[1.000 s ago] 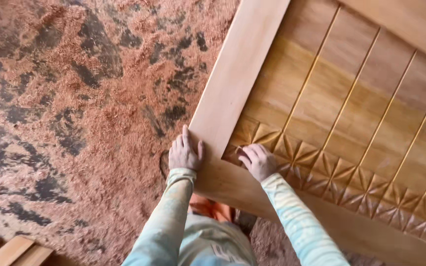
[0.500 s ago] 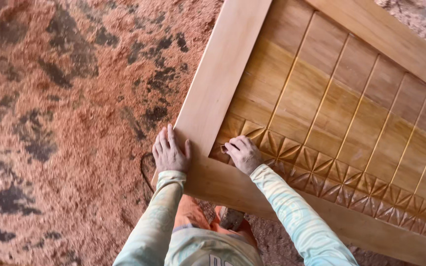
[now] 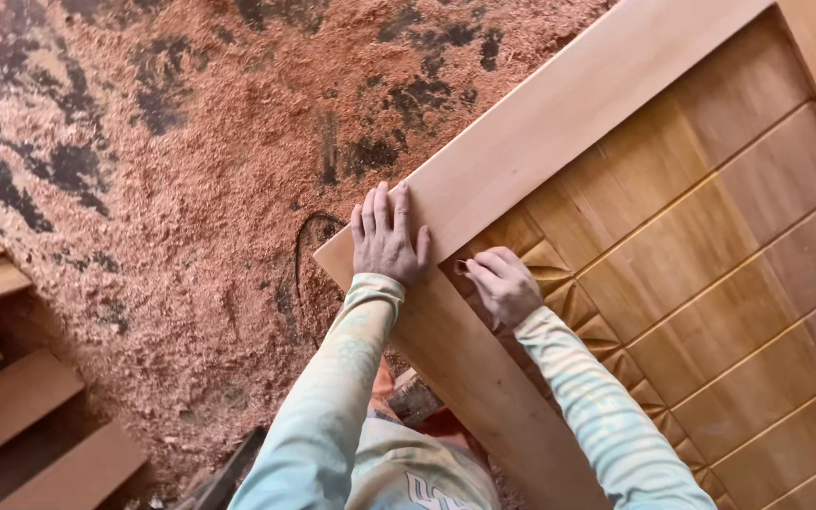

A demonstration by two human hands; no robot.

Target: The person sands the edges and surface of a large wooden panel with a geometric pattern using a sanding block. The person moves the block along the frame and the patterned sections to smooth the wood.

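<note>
While flat and spread on the pale frame corner (image 3: 446, 203) of the wooden door (image 3: 710, 236), left hand (image 3: 386, 238) grips nothing. Right hand (image 3: 502, 283) just beside it, fingers (image 3: 476, 267) curled on something small, too hidden to identify, pressed into the carved border (image 3: 559, 283). Border strip running away down-right; sawdust floor (image 3: 172, 189) beyond the left edge.

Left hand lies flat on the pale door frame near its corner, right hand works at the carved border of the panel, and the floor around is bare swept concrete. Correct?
Not quite. The head view shows the floor thickly covered in reddish sawdust. The left hand does lie flat on the pale frame, and the right hand is at the carved border.
</note>
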